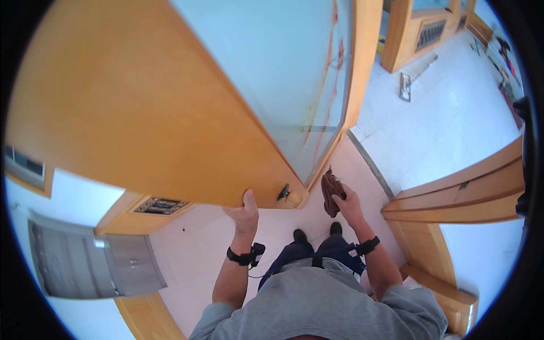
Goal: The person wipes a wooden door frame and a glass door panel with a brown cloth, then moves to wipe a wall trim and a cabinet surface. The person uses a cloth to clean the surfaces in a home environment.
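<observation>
A wooden door (pixel 148 110) with a frosted glass panel (pixel 272 72) painted with red flowers fills the upper left. My left hand (pixel 245 212) grips the door's edge, thumb on the near face and fingers behind it, partly hidden. To the right of that hand, a door knob (pixel 283 192) sits near the door's corner. My right hand (pixel 348 206) holds a crumpled brown cloth (pixel 330 193) beside the corner of the door, apart from the wood. Both wrists wear black straps with small devices.
A flat mop (pixel 406 87) lies on the white tiled floor beyond a dark threshold strip (pixel 369 163). At the right stands a wooden door frame (pixel 459 195). A grey metal cabinet (pixel 97 259) is at the lower left. My shoes stand on pinkish tiles below.
</observation>
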{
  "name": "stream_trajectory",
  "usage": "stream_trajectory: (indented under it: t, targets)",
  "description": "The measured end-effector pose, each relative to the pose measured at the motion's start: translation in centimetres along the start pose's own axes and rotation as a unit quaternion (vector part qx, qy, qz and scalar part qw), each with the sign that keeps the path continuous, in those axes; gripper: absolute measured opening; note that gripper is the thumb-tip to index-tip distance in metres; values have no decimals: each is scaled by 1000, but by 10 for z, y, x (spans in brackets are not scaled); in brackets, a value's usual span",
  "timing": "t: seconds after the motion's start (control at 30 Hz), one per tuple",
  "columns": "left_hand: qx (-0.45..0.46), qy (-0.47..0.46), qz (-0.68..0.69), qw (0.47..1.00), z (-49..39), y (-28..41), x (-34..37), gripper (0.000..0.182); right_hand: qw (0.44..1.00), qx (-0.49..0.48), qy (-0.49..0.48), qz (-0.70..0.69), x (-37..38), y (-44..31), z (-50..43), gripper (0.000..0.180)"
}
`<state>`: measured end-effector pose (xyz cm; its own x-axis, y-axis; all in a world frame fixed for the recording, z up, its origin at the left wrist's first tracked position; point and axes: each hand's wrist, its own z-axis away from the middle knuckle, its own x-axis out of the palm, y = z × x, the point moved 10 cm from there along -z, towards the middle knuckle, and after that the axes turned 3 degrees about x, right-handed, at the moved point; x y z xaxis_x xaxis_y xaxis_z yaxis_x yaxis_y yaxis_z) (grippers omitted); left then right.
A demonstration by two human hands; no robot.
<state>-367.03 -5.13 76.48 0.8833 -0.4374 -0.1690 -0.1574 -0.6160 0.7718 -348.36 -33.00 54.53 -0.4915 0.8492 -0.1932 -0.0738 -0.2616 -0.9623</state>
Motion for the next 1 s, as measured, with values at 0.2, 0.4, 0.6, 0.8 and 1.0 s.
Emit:
stream_trajectory:
  t: [0.2,0.4,0.6,0.8,1.0]
  targets:
    - [3,79,-45,996,0,12,-8,36,984,-87,-149,-34,30,-106,16,46]
    - [-78,54,-98,991,3,2,-9,48,972,-131,-196,-6,45,-166,29,48]
    - [-89,56,-123,987,-1,27,-10,52,959,-130,-241,-66,66,-186,36,50]
    - [-158,3,-195,968,-6,32,-10,59,955,-138,-252,-78,75,-194,35,50]
    - [-48,-14,-306,951,7,59,-24,59,951,-140,-262,-84,75,-206,44,49]
